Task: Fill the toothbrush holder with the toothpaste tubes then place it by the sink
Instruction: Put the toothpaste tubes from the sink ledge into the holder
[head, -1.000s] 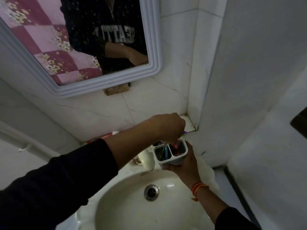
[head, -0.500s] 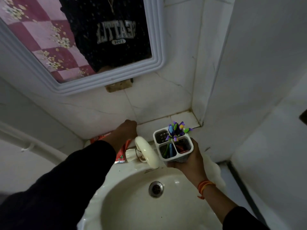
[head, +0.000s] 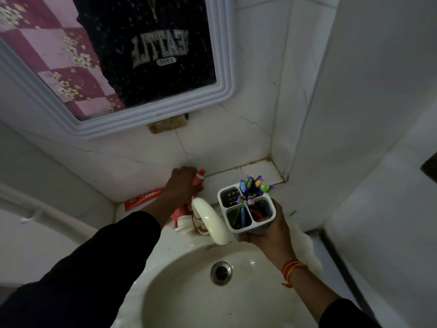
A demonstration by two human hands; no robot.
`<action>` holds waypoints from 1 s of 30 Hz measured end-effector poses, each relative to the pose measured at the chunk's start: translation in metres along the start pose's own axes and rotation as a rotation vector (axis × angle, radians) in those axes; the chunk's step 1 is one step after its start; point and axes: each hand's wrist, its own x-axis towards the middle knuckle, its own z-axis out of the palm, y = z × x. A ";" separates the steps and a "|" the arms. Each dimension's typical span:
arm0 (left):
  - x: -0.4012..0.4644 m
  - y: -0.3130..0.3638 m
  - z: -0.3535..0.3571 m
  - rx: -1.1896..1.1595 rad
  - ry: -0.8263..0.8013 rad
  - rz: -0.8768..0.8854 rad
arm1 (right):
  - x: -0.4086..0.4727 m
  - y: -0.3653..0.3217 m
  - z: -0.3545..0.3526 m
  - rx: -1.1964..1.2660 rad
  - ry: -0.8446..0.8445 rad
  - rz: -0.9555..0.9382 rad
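Left hand (head: pixel 182 183) fingers close round a red toothpaste tube (head: pixel 198 178); right hand (head: pixel 267 229) fingers grip the toothbrush holder (head: pixel 248 209) (brushes inside).

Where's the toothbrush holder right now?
In the head view, right of centre: the toothbrush holder is held up in the right hand, above the sink's back rim, just right of the faucet.
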 end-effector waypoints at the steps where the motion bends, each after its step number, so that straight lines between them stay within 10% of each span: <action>1: -0.004 0.008 -0.004 -0.111 0.075 0.058 | 0.000 -0.001 0.001 -0.017 0.003 0.002; 8: -0.038 0.085 -0.066 -0.443 0.461 0.413 | -0.008 -0.011 0.003 -0.089 -0.014 -0.025; 18: -0.082 0.187 -0.135 0.851 -0.380 0.528 | -0.004 -0.007 -0.002 -0.162 -0.019 -0.109; 30: -0.100 0.202 -0.106 0.675 -0.384 0.497 | -0.003 0.000 -0.001 -0.118 0.000 -0.213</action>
